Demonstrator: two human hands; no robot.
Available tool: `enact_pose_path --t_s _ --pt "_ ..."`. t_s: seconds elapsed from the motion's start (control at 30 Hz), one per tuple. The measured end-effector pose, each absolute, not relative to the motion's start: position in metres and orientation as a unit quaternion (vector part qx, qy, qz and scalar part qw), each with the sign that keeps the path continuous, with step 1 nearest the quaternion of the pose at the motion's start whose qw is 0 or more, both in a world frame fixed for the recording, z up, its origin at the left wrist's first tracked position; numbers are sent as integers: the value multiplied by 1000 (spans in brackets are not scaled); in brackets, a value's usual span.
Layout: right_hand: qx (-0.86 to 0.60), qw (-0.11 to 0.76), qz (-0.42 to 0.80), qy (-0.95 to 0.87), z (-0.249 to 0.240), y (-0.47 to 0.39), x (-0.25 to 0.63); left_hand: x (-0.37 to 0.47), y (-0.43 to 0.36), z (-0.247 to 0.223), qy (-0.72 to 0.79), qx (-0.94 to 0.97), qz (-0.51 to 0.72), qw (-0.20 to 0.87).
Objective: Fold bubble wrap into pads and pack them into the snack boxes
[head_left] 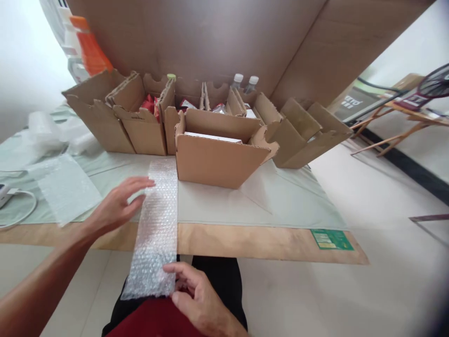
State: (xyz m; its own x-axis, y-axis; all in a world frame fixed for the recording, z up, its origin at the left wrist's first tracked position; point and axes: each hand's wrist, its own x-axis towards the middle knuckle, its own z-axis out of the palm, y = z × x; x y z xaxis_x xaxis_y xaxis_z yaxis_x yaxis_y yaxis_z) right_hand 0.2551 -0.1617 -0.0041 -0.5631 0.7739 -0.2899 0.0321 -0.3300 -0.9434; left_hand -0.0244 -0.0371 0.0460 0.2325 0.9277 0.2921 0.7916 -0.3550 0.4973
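Observation:
A long strip of clear bubble wrap (159, 210) lies across the table, and its near end hangs over the front edge above my lap. My left hand (122, 201) is open beside the strip's left edge, fingertips reaching to it near the upper part. At the lower right corner of the strip, my right hand (198, 295) is closed on the edge, index finger on top and other fingers curled partly out of sight. Just right of the strip's far end stands a cardboard box (217, 161) with a flat white thing (213, 137) inside.
Behind stand several open cardboard bins (143, 133) holding red packets (150, 104) and other goods. Two white-capped bottles (251, 84) and an orange bottle (90, 49) stand farther back. At left lie clear plastic sheets (66, 187) and a white cable (30, 210). The wooden table edge (245, 241) runs in front.

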Motion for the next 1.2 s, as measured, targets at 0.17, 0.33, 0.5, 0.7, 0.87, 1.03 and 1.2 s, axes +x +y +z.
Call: enact_pose_path --t_s 0.17,0.33,0.5,0.7,0.87,1.03,1.2 --pt "-381 323 759 -417 11 -144 256 -39 -145 37 525 783 272 192" --pt "-402 382 736 -388 25 -116 234 0 -170 35 573 739 285 210" --pt "-420 414 680 -436 25 -107 236 25 -138 16 710 599 332 165" --pt "-386 404 321 -765 26 -101 251 21 -123 1 698 623 326 136" --pt "-320 233 158 -905 16 -83 237 21 -127 1 676 655 333 52" --pt "-309 230 154 -910 7 -74 232 20 -140 9 599 729 332 -10" --pt "-331 257 251 -872 20 -72 233 18 -145 6 575 738 351 47"
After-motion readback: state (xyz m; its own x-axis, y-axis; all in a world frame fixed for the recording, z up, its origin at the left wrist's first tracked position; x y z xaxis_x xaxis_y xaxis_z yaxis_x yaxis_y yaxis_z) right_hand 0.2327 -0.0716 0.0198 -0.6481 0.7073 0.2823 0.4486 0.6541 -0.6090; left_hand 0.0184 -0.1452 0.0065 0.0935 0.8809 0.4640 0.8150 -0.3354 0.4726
